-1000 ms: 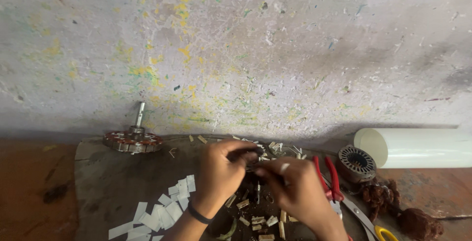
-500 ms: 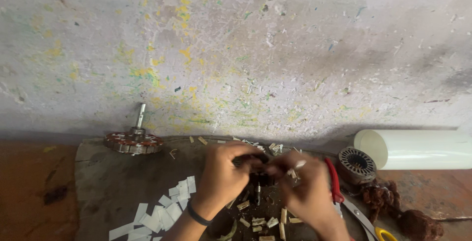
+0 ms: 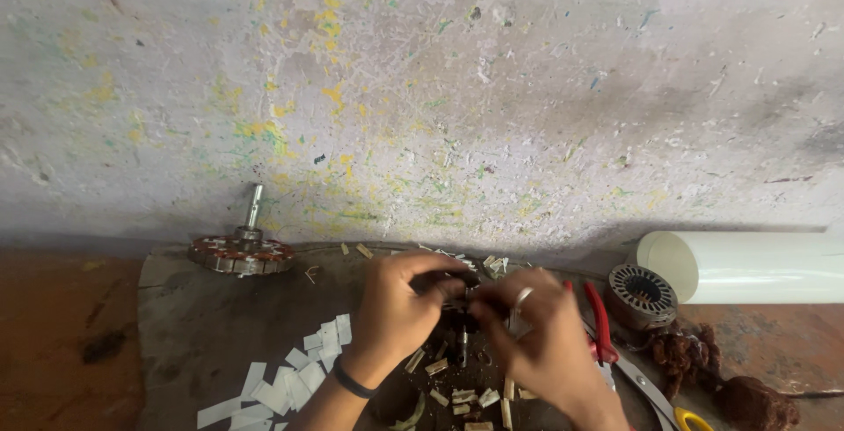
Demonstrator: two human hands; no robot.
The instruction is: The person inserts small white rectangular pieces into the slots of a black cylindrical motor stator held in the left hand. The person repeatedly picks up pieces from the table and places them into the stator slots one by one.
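Both hands have drawn closer together over the last second, the right hand (image 3: 536,343) sliding left until its fingers meet those of the left hand (image 3: 400,312) at the middle of the dark bench (image 3: 189,325). Between the two, a small dark part (image 3: 457,295) is pinched from both sides; each grip is pressed tight on it, though what the part is cannot be told from this view. It sits just above the bench top, at the centre of the lower frame. A ring shows on one finger of the right hand, and a black band circles the left wrist. Short pale offcuts (image 3: 457,396) lie scattered on the bench beneath the hands, and white paper strips (image 3: 281,383) fan out to the left. A wound copper rotor on a shaft (image 3: 242,251) rests at the far left of the bench, near the paint-flecked wall (image 3: 440,88). To the right lie red-handled pliers (image 3: 602,321), a slotted metal stator core (image 3: 642,295), a tangle of brown wire (image 3: 681,352) and a white tube (image 3: 747,266) laid on its side.
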